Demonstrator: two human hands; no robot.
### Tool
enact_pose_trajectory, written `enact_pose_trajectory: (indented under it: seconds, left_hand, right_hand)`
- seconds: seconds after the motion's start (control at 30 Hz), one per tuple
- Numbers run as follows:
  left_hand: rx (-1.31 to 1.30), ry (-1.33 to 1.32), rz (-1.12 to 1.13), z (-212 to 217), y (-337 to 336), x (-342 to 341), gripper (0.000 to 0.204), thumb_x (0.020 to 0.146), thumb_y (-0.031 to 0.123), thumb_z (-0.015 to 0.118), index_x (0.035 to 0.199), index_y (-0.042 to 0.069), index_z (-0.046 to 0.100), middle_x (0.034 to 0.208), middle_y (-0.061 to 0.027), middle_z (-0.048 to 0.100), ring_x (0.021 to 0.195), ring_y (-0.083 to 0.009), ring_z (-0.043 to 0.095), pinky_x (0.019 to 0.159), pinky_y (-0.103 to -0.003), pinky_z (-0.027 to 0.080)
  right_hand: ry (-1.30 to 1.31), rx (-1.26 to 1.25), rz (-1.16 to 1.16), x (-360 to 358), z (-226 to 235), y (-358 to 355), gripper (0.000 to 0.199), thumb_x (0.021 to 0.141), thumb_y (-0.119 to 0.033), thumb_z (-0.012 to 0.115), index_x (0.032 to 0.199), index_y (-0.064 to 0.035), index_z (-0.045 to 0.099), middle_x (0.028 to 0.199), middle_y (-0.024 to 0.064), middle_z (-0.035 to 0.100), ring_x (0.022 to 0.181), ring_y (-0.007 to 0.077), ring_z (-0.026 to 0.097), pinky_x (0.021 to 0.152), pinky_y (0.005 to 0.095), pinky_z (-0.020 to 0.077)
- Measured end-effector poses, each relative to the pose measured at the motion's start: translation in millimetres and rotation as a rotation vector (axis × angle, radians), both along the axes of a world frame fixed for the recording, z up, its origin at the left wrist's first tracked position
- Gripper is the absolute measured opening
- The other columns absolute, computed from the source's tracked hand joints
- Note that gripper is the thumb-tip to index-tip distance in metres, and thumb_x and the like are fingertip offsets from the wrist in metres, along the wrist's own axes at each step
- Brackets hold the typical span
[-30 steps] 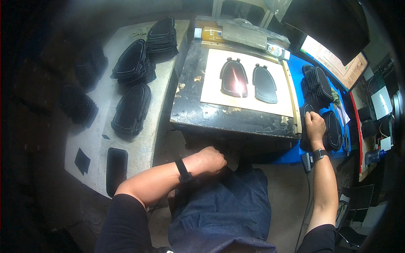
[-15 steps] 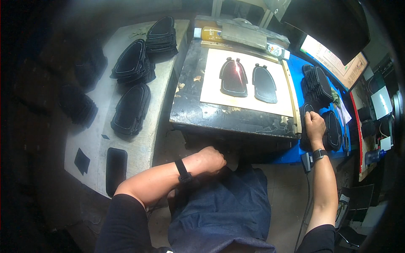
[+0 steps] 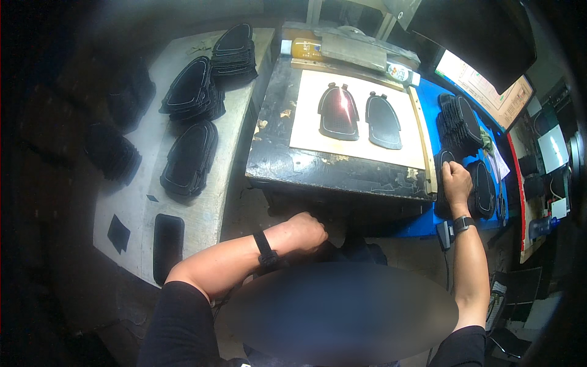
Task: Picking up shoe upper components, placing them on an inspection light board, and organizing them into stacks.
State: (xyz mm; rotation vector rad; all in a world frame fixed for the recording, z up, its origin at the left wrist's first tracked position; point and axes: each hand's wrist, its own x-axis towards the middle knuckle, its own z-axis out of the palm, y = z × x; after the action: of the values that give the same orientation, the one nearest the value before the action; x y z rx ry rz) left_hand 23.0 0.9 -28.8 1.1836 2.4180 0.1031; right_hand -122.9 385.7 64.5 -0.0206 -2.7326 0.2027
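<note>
My right hand (image 3: 457,183) rests as a fist on a black shaped panel (image 3: 445,158) on the blue table; nothing shows in its fingers. My left hand (image 3: 307,232) is curled closed in front of the black bench, with no object visible in it and its fingertips in shadow. On the pale board (image 3: 312,142) two panels lie side by side. The left panel (image 3: 340,119) carries a reddish glow with a bright streak; the right panel (image 3: 384,122) looks dark grey. Both have small tabs at the top.
Stacks of black panels (image 3: 188,160) stand on the long table at left, beside a phone-like dark slab (image 3: 169,246). More stacks (image 3: 460,122) are on the blue table (image 3: 403,227). Two bottles (image 3: 306,49) lie behind the board. A dark monitor (image 3: 477,40) overhangs the back right.
The light on the left panel has changed from a bright red speckled streak to a smoother reddish sheen. Both hands have stayed in place. A blurred patch now covers the lower middle.
</note>
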Motion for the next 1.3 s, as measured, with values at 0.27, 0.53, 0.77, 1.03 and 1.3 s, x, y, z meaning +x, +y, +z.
enact_pose_trajectory:
  seconds: [0.27,0.53,0.77,1.03,1.3]
  left_hand:
    - [0.002,-0.001,0.004,-1,-1,0,0.021,0.086,0.027,0.065,0.092,0.010,0.075,0.093,-0.0087,0.075,0.092,-0.0272,0.072,0.078,-0.041,0.056]
    - [0.021,-0.047,0.003,8,0,-5,0.019,0.090,0.020,0.060,0.104,0.009,0.067,0.094,-0.0148,0.070,0.089,-0.0337,0.070,0.074,-0.046,0.057]
    - [-0.093,-0.016,-0.062,15,6,-15,0.046,0.089,0.038,0.065,0.125,0.010,0.064,0.110,-0.0194,0.069,0.099,-0.0372,0.066,0.084,-0.048,0.053]
    - [0.178,-0.488,0.219,12,13,-26,0.051,0.093,0.032,0.062,0.136,0.005,0.056,0.121,-0.0261,0.064,0.110,-0.0395,0.062,0.094,-0.045,0.051]
    - [0.046,-0.378,0.095,-3,71,-37,0.051,0.093,0.032,0.062,0.135,0.005,0.056,0.120,-0.0257,0.064,0.109,-0.0396,0.063,0.093,-0.045,0.051]
  right_hand:
    - [0.006,0.014,0.000,1,0,0,0.037,0.093,-0.036,0.058,0.076,-0.0041,0.061,0.085,0.0193,0.066,0.079,0.0429,0.063,0.066,0.0525,0.0474]
    - [0.036,-0.017,0.034,5,3,-1,0.039,0.091,-0.041,0.052,0.076,-0.0093,0.069,0.083,0.0167,0.069,0.076,0.0404,0.067,0.064,0.0520,0.0504]
    - [-0.073,-0.006,-0.054,-3,1,11,0.029,0.078,-0.031,0.054,0.073,-0.0114,0.075,0.078,0.0161,0.072,0.073,0.0360,0.071,0.066,0.0506,0.0537]
    - [0.156,-0.015,-0.004,-18,-32,11,0.032,0.078,-0.034,0.058,0.065,-0.0072,0.069,0.070,0.0189,0.068,0.063,0.0366,0.065,0.064,0.0509,0.0468]
    - [0.124,-0.070,-0.045,-10,-25,8,0.031,0.079,-0.029,0.057,0.065,-0.0038,0.069,0.073,0.0198,0.069,0.068,0.0351,0.067,0.068,0.0482,0.0484]
